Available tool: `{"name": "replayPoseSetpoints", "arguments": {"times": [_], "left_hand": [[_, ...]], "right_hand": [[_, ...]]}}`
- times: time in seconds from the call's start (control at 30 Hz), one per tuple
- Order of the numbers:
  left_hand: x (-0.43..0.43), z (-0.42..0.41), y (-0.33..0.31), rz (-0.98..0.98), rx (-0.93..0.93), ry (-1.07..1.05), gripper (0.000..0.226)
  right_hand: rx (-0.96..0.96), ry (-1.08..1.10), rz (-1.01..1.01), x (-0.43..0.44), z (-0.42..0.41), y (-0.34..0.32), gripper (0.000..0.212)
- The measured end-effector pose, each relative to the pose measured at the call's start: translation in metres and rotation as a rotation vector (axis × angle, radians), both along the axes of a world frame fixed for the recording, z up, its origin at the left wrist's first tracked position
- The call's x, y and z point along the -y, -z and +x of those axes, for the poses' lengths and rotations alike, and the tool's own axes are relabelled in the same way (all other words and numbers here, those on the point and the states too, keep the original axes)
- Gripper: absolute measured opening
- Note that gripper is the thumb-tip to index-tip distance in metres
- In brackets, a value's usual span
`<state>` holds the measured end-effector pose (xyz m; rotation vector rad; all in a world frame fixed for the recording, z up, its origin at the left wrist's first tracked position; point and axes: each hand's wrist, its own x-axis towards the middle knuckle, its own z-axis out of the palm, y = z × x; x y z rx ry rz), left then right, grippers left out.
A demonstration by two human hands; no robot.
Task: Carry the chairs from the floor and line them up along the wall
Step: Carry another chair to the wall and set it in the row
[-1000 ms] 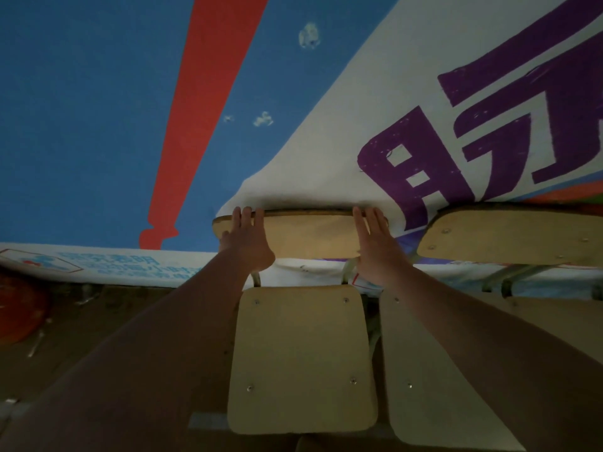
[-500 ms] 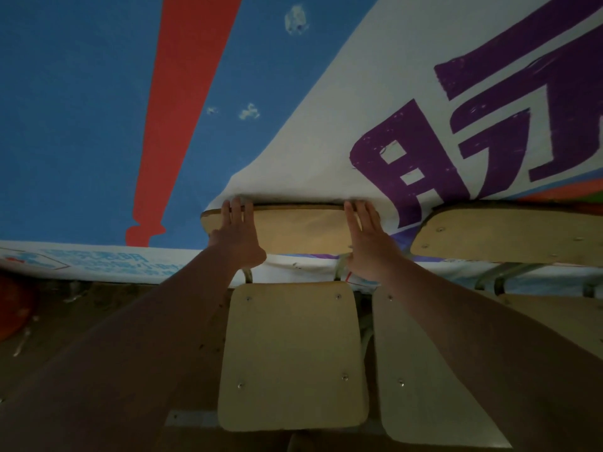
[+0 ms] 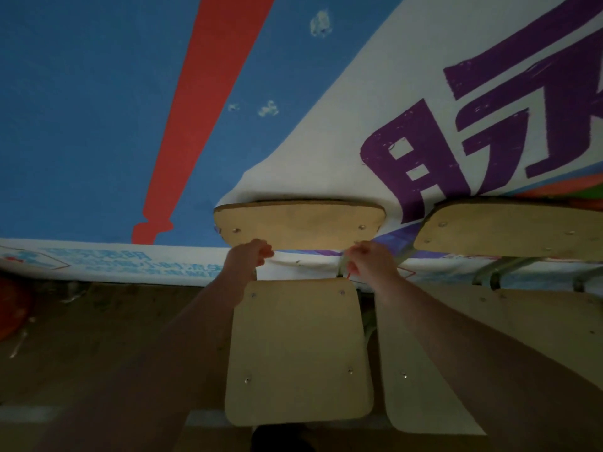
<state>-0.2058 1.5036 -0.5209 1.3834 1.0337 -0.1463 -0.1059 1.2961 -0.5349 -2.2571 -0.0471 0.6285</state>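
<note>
Both arms bare, stretched forward, converging toward frame centre. Left forearm enters from lower left, runs up and right. Left hand [image 3: 249, 253] just left of centre, back toward camera, fingers curled under, knuckles uppermost. Right forearm enters from lower right, runs up and left. Right hand [image 3: 372, 258] just right of centre, fingers curled likewise. Hands level with each other, apart. Whether either hand grips anything: cannot tell, fingertips hidden.

Dim, flat indoor light; the floor [image 3: 98, 337] sinks into murky brown shadow while the banner [image 3: 98, 93] above reads brighter. Wide-angle bending stretches the edges. Detail soft and grainy throughout.
</note>
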Motion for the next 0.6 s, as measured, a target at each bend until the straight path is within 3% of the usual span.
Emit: {"name": "replayPoseSetpoints", "arguments": {"times": [0.1, 0.2, 0.3, 0.4, 0.53, 0.6], "left_hand": [[-0.006, -0.002, 0.013, -0.281, 0.038, -0.082, 0.029], [-0.018, -0.004, 0.027, -0.415, 0.071, -0.159, 0.041], [-0.035, -0.004, 0.037, -0.474, 0.082, -0.257, 0.05], [-0.049, 0.0, 0.049, -0.528, 0.081, -0.305, 0.052], [-0.049, 0.011, 0.065, -0.653, 0.061, -0.305, 0.086], [-0.043, 0.018, 0.072, -0.692, 0.075, -0.317, 0.095]], "right_hand": [[-0.159, 0.169, 0.178, -0.005, 0.005, 0.001, 0.012], [-0.351, 0.336, 0.281, -0.011, 0.009, 0.005, 0.02], [-0.391, 0.293, 0.209, -0.015, 0.021, 0.013, 0.036], [-0.407, 0.338, 0.309, -0.016, 0.033, 0.016, 0.041], [-0.449, 0.433, 0.432, -0.018, 0.043, 0.036, 0.026], [-0.495, 0.479, 0.481, -0.019, 0.046, 0.049, 0.029]]}}
